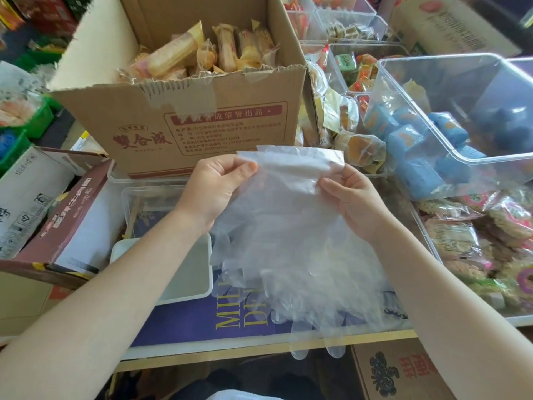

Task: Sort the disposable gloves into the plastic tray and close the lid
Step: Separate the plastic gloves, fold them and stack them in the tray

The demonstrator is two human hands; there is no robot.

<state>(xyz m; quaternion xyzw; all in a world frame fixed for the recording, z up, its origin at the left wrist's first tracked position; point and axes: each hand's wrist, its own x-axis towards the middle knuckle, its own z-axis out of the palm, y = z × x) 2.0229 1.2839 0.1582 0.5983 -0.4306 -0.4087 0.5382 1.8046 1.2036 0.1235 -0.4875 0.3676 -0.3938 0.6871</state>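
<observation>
Behind, far: open cardboard box (184, 116) full of wrapped snacks; right, clear bin (450, 111) with blue packets. Near left, on the surface: plastic tray (161, 272), white, partly under the left forearm. Held up between 2 hands: bundle of disposable gloves (291, 241). Left hand (216, 183) and right hand (354, 197), fingers pinching its top edge.

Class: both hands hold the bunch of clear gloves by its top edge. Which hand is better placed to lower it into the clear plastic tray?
Probably the left hand: the plastic tray lies directly beside and below it, left of the gloves. The right hand is on the far side.
</observation>
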